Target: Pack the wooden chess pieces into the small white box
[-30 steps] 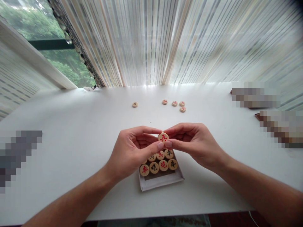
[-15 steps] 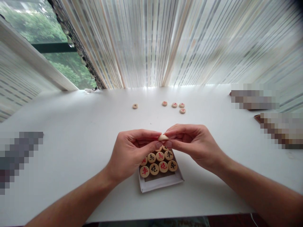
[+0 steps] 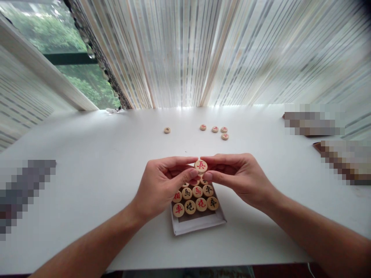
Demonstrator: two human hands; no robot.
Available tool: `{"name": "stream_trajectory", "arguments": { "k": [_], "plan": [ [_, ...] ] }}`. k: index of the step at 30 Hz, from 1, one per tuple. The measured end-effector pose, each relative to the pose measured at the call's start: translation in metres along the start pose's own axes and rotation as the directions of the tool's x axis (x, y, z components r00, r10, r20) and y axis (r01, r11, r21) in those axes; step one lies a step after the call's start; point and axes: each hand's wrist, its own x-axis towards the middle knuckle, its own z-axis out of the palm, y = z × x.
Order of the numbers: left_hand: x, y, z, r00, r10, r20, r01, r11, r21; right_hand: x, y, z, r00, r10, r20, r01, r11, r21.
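Note:
Between my two hands, a round wooden Chinese chess piece (image 3: 201, 166) with a red character is pinched, its marked face toward me. My left hand (image 3: 169, 175) grips its left edge with thumb and fingers. On the opposite edge, my right hand (image 3: 234, 170) closes in the same way. Below them lies a shallow white box (image 3: 199, 222) holding rows of Chinese chess pieces, such as a black-marked piece (image 3: 190, 207) and a red-marked piece (image 3: 201, 204). My fingers and the held piece cover the box's far rows.
On the white table (image 3: 87, 162), a black-marked piece (image 3: 167, 130) lies alone at the back. Several red-marked pieces, including one piece (image 3: 225, 136), sit right of it. Blurred-out items lie at the left (image 3: 27, 193) and right (image 3: 344, 162) sides. A striped curtain (image 3: 179, 54) hangs behind.
The piece in my fingers has turned from edge-on to face-on, so its red character now shows. Both hands stay in nearly the same place above the box.

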Motion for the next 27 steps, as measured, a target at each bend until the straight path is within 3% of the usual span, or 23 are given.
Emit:
{"name": "stream_trajectory", "arguments": {
  "k": [13,21,27],
  "plan": [
    [0.0000,0.0001,-0.0009,0.999,0.044,0.021,-0.046,0.995,0.086,-0.0017,-0.0034,0.0020,1.000,-0.016,0.010,0.016,0.999,-0.047],
    [-0.0018,-0.0012,-0.0008,0.999,0.035,0.018,-0.037,0.994,0.106,-0.0016,-0.0070,0.0029,0.999,0.032,0.003,-0.031,0.990,-0.136],
    [-0.0037,-0.0034,0.0018,0.997,0.001,0.078,-0.005,0.998,0.057,-0.0012,-0.0068,0.0029,0.993,0.115,0.012,-0.113,0.989,-0.098]
  ]
}}
